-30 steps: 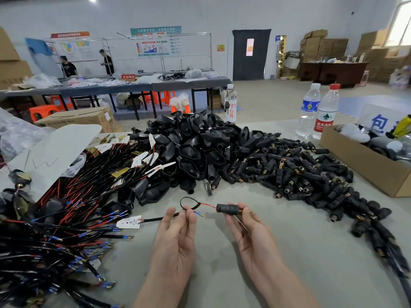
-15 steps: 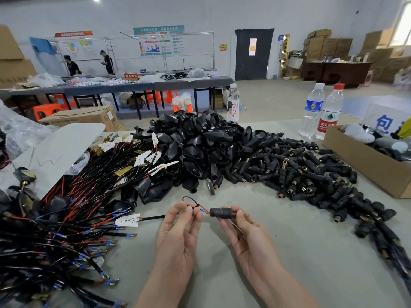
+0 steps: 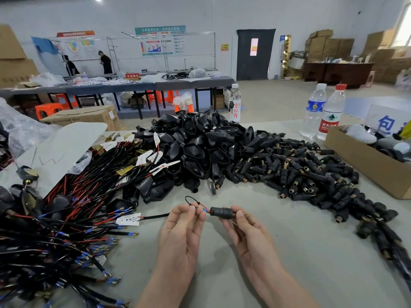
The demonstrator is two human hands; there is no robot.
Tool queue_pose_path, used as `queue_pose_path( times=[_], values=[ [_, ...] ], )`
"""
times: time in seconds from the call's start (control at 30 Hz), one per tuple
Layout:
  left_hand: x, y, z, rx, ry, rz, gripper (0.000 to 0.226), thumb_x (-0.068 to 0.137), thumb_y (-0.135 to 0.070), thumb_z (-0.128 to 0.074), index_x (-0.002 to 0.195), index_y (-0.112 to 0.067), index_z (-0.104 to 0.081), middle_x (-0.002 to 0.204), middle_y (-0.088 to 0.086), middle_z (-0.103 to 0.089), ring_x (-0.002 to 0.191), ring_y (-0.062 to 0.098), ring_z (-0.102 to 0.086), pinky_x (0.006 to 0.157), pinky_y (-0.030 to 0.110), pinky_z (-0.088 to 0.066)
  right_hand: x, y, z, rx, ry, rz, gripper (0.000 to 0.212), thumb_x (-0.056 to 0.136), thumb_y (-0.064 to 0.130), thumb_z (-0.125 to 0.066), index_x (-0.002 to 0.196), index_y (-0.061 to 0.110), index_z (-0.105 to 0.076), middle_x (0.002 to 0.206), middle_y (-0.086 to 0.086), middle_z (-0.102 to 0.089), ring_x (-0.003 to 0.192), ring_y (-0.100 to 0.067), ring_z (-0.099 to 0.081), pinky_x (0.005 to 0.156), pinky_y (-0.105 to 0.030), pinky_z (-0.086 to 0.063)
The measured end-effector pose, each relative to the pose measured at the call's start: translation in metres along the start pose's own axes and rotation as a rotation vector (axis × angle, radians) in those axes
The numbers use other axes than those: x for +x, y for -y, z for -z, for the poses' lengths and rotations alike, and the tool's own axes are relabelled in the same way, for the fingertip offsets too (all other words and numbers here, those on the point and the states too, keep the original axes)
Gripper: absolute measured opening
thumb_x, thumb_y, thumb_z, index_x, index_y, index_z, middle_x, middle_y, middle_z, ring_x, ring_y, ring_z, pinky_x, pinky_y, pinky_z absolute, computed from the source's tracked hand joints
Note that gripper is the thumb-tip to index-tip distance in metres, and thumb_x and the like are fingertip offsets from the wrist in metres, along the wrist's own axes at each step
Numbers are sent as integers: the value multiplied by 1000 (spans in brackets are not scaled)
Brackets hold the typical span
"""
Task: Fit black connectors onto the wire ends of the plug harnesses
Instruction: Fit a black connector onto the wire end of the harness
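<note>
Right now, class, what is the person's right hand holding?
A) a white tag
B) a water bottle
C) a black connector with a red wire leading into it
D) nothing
C: the right hand pinches the black connector, and the red wire pinched by the left hand leads into its end.

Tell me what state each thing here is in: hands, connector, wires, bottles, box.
Left hand: pinches the red and blue wires.
Right hand: grips the black connector.
Black connector: held above the table, wires reaching its left end.
Red-capped bottle: upright, capped.
White-capped bottle: upright, capped.
Cardboard box: open-topped.
</note>
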State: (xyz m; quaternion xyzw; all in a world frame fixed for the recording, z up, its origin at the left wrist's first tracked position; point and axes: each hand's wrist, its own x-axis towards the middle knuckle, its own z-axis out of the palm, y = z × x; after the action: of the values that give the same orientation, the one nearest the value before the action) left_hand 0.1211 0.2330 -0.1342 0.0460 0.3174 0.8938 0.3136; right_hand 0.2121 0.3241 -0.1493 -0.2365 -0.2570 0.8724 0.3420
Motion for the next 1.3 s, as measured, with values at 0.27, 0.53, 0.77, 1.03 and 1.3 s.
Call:
queue_pose_path(
  times=[0.27,0.53,0.77,1.03,1.3],
  values=[
    [1,-2,1,-18,19,-5,13,76,-2,-65,69,-13,-69,82,9,-67,79,19,-71,69,24,-59,0,0,-1,-19,-14,-8,20,100,2,-48,103,-4,-67,98,-19,-75,87,-19,-75,66,-19,-59],
    [3,-2,2,-21,26,-15,15,75,-4,-66,65,-15,-71,81,7,-68,78,17,-71,70,23,-59,-1,1,-3,-37,-13,-21,20,100,1,-47,102,-6,-66,95,-21,-75,83,-18,-75,66,-19,-59],
    [2,-2,2,18,20,-14,18,78,-4,-65,65,-15,-71,81,7,-69,79,17,-72,70,23,-59,-2,3,-3,-24,-18,-46,19,100,1,-49,105,-6,-66,95,-21,-75,83,-20,-75,65,-18,-59],
    [4,-2,6,142,-24,-40,25,93,3,-55,75,-10,-66,82,8,-69,78,20,-71,71,25,-59,-2,2,-1,-25,24,-25,18,98,2,-51,104,-6,-67,101,-22,-74,89,-21,-75,67,-18,-59],
    [6,-4,4,185,-101,-96,15,95,7,-55,102,-5,-59,76,11,-69,70,19,-71,65,24,-59,1,-1,2,-302,111,214,23,99,1,-49,97,4,-72,104,-12,-76,100,-15,-72,79,-17,-56]
  ],
)
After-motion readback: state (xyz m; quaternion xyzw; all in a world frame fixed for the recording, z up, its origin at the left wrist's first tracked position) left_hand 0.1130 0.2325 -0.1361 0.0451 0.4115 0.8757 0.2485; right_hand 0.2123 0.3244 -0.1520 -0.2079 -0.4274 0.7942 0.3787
